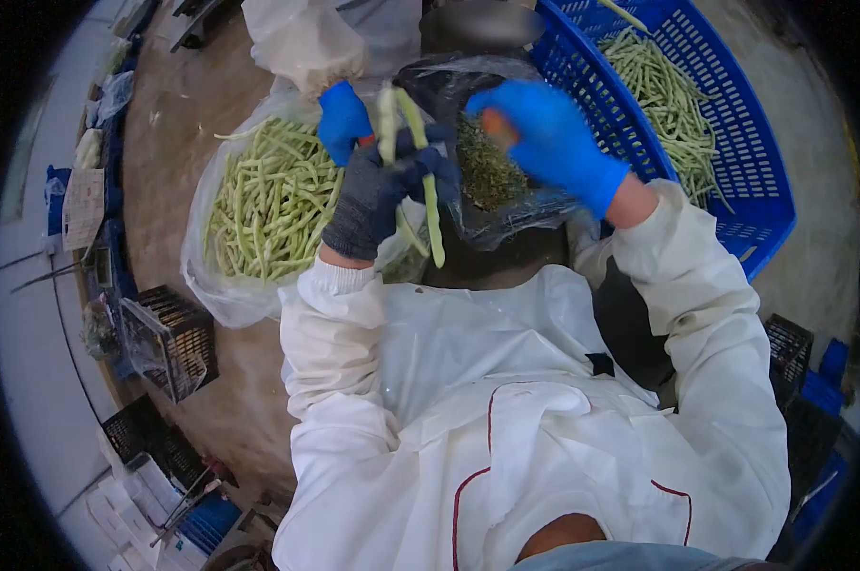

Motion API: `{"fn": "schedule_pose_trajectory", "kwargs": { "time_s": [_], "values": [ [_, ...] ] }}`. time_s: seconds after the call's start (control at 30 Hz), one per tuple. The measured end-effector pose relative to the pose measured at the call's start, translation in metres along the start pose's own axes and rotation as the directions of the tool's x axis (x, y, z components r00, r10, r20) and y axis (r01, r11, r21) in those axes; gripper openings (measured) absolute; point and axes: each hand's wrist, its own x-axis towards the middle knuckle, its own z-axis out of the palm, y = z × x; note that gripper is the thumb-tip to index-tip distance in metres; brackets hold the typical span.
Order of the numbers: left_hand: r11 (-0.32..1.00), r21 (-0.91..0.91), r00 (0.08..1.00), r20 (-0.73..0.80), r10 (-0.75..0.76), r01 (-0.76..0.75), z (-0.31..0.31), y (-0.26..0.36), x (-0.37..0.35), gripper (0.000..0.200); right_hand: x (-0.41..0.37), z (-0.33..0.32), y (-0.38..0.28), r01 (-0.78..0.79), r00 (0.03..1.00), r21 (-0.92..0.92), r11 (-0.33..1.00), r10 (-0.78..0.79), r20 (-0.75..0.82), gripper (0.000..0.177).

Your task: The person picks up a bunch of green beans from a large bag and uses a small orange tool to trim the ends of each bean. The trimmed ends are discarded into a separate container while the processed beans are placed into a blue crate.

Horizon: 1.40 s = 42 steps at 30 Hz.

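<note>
My left hand (371, 198), in a dark grey glove, is closed around a few long green beans (432, 214) that stick out above and below the fingers. To the right, my right hand (554, 143) wears a blue glove and is smeared by motion. Its fingers are drawn together near an orange-brown patch; what they hold, if anything, is not clear. Below that hand lies a black plastic-lined container (492, 219) with small green trimmings (487, 171). Beside my left hand is a clear plastic bag (202, 257) full of green beans (268, 209).
Across from me, a co-worker's blue-gloved hand (342, 122) is close to my left hand, below a white sleeve (306, 43). A blue crate (768, 205) with more beans stands at the right. Black crates (168, 343) sit on the floor at the left.
</note>
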Motion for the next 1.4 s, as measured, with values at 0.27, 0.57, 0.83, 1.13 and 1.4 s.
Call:
{"fn": "schedule_pose_trajectory", "kwargs": {
  "time_s": [0.27, 0.57, 0.83, 1.13, 1.4],
  "values": [
    [0.983, -0.083, 0.973, 0.177, -0.15, 0.167, 0.009, 0.0, -0.009, 0.046, -0.011, -0.009, 0.057, -0.133, 0.981, -0.084, 0.988, 0.143, 0.129, 0.038],
    [0.989, -0.005, 0.983, 0.112, -0.143, 0.145, 0.031, -0.009, -0.002, 0.032, 0.012, -0.02, 0.006, -0.561, 0.809, 0.697, 0.445, 0.474, 0.349, 0.022],
    [0.984, 0.107, 0.977, 0.147, -0.156, 0.141, 0.019, -0.013, -0.002, 0.026, -0.017, -0.17, 0.116, -0.71, 0.588, -0.118, 0.694, 0.492, -0.642, 0.027],
    [0.95, 0.193, 0.947, 0.162, -0.278, 0.246, 0.038, -0.013, 0.002, 0.029, 0.005, -0.053, 0.022, 0.003, 0.973, 0.179, 0.984, -0.044, 0.225, 0.032],
    [0.983, 0.144, 0.993, 0.023, -0.117, 0.113, 0.036, -0.002, 0.001, 0.029, 0.002, -0.045, 0.006, 0.187, 0.915, -0.013, 0.982, -0.169, 0.365, 0.028]
  ]
}}
